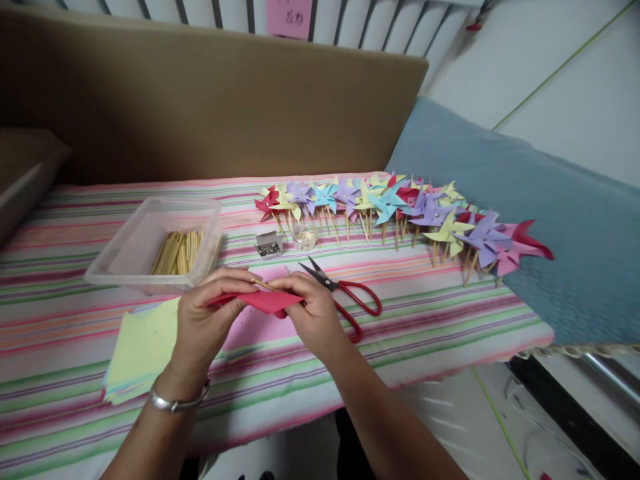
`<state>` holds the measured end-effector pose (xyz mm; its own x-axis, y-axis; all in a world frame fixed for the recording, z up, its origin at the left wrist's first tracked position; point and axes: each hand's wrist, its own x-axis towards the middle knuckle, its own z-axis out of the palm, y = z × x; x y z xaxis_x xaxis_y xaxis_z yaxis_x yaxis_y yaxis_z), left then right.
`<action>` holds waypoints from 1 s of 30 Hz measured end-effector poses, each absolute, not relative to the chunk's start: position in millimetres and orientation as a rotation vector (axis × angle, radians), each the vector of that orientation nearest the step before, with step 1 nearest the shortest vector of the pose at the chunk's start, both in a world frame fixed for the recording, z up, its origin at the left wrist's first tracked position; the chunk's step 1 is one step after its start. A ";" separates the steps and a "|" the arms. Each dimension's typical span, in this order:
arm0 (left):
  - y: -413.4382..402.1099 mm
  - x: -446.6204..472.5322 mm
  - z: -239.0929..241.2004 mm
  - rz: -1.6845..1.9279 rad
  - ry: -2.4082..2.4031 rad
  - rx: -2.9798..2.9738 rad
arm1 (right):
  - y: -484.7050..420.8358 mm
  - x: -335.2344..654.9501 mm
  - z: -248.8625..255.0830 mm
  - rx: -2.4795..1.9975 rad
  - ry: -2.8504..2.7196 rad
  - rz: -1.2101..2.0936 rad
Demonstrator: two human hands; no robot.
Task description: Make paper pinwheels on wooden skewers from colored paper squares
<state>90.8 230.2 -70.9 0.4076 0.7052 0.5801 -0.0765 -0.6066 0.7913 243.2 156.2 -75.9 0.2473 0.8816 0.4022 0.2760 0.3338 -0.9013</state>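
Note:
Over a pink paper sheet (pixel 257 328), my left hand (pixel 213 303) and my right hand (pixel 315 310) hold a folded red paper (pixel 273 303) between them. My left thumb and fingers are closed on its left side. At the right edge, my right fingers pinch the paper. A short wooden stick (pixel 263 285) lies behind the paper, spanning from my left fingertips to my right fingers; its ends are hidden. Scissors with red handles (pixel 333 285) lie beside my right hand, blades apart. A stack of square paper sheets (pixel 145 350), pale yellow on top, sits near my left wrist.
A clear plastic box (pixel 113 263) holds wooden sticks (pixel 179 253). Behind my hands stand a small box of metal pins (pixel 269 247) and a clear round container (pixel 305 237) with small pieces. Several colourful paper pinwheels (pixel 385 203) line the back right. A cardboard panel (pixel 225 107) rises behind.

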 end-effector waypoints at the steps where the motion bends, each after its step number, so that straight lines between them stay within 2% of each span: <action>1: 230.4 90.8 -70.9 1.273 0.538 1.888 | 156.2 243.2 -76.0 -1.206 -1.295 0.586; 30: 229.7 91.8 -71.0 1.270 0.578 1.848 | 156.3 243.0 -76.0 -1.226 -1.267 0.546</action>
<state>91.8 229.7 -71.0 0.3906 0.7375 0.5509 -0.0694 -0.5731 0.8165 243.0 156.3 -76.0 0.2895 0.8643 0.4113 0.2953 0.3281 -0.8973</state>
